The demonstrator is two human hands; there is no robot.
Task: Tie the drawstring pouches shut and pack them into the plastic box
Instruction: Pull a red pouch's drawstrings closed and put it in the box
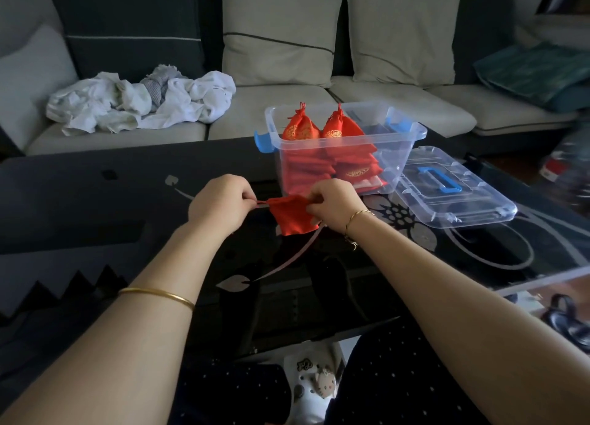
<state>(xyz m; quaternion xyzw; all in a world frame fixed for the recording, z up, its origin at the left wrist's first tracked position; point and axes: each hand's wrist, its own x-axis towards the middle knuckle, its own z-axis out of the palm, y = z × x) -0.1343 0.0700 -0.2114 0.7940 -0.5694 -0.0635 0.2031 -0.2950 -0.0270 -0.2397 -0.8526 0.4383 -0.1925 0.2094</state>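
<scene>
Both hands pinch a red pouch (295, 215) (left hand (220, 203) on its cord, right hand (335, 204) on the cloth).

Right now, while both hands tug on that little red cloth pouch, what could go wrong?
The left hand pinches only a thin red drawstring, so it might slip and leave the red cloth pouch, held by the right hand, loose. The clear plastic box looks piled high: two tied red pouches poke above its rim, so another may tumble out.
</scene>
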